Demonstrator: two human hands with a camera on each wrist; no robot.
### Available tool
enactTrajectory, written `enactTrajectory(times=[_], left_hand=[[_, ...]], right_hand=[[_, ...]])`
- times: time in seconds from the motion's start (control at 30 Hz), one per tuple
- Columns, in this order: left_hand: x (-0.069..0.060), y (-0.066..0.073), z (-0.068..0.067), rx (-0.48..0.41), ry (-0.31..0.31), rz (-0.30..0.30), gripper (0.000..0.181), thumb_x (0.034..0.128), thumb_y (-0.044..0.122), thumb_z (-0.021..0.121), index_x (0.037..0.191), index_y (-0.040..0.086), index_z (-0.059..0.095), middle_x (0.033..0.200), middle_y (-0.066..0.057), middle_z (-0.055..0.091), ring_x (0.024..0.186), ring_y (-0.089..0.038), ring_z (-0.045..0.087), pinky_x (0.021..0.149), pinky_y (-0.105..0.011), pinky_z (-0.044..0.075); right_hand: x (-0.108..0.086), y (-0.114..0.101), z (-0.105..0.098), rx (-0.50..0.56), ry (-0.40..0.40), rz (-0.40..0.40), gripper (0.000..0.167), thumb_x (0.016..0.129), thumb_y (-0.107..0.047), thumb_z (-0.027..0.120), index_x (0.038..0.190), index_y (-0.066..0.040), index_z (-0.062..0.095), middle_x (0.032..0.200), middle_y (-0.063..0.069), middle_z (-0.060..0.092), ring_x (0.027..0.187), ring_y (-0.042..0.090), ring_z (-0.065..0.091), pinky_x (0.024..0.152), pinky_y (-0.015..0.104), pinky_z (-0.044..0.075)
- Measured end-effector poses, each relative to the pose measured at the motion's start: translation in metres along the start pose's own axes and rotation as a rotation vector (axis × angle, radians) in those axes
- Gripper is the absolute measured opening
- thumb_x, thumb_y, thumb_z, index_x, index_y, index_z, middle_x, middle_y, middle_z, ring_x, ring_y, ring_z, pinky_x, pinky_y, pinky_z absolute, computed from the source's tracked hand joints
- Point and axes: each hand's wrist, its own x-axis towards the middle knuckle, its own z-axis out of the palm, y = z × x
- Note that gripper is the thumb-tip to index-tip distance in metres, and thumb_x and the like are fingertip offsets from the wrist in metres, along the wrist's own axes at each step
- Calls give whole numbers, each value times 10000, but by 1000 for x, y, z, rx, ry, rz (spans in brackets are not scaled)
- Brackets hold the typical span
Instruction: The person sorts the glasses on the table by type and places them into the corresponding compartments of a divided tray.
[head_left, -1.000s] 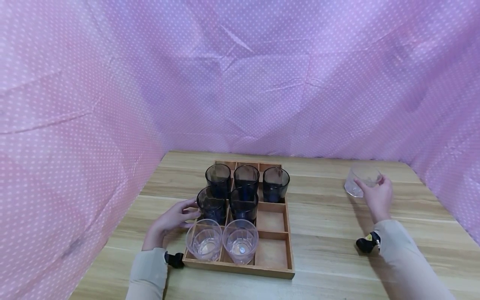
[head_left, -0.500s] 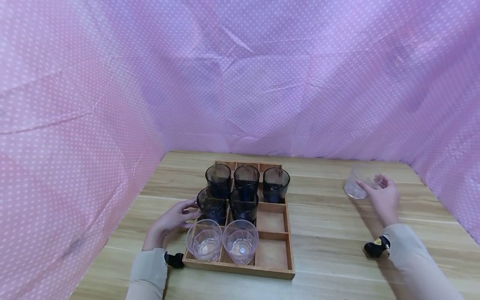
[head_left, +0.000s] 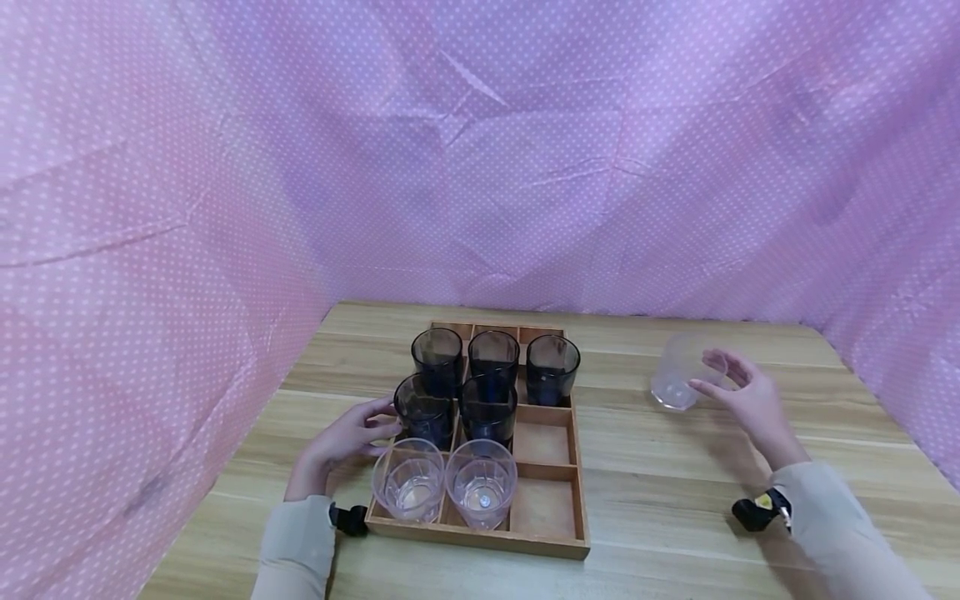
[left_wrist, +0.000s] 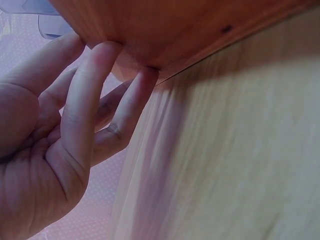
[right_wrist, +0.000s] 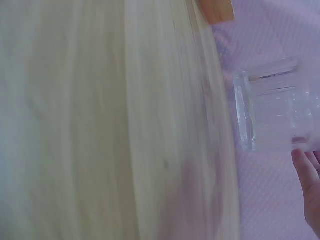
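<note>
My right hand [head_left: 750, 404] pinches a clear glass [head_left: 678, 379] by its rim, right of the tray; the glass tilts a little. In the right wrist view the same clear glass [right_wrist: 272, 107] shows its thick base, with the fingertips at its rim end. On the left, my left hand [head_left: 348, 437] rests its fingertips against the side of the wooden tray [head_left: 480, 540]. The left wrist view shows the bent fingers [left_wrist: 82, 100] touching the tray's wall [left_wrist: 190, 35]. Two clear glasses [head_left: 408, 483] stand in the tray's front row.
Several dark glasses [head_left: 551, 371] fill compartments in the tray's middle and back. Bare compartments [head_left: 543, 500] show at its front right. The wooden table [head_left: 645, 517] extends to the right, and a pink dotted cloth [head_left: 480, 192] hangs behind and at both sides.
The clear glass in my right hand has moved left toward the tray and now tilts. My left hand, the tray and its glasses stay in place.
</note>
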Motion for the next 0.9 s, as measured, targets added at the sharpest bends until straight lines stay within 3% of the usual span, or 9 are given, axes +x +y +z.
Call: enactTrajectory(times=[0.27,0.53,0.73,0.9], left_hand=[[-1,0,2,-7,5,2,616,966,117,584,1475,-69,291,1364,-351,403,1132,-239,571,787,-282,593],[-1,0,4,-16,16,-13,624,961,144,600,1461,-85,306,1360,-347,407,1096,-195,584,787,-270,591],[-2,0,6,-22,25,-17,623,958,145,606,1459,-81,311,1358,-346,409,1093,-190,583,784,-267,591],[-3,0,8,-27,26,-17,610,960,144,603,1453,-77,322,1362,-346,408,1107,-198,578,786,-264,590]], right_hand=[[-15,-22,25,188,-65,-94,651,821,-7,746,1388,65,434,1139,-275,613,1062,-167,545,852,52,479],[-29,-45,39,247,-133,-186,636,799,78,728,1371,67,451,1180,-236,635,1101,-121,569,866,66,484],[-40,-56,45,373,-205,-263,625,776,167,690,1351,91,457,1235,-142,646,1140,-42,588,896,134,507],[-50,-62,50,414,-263,-314,638,766,202,669,1347,-6,506,1270,-110,636,1144,5,606,889,182,531]])
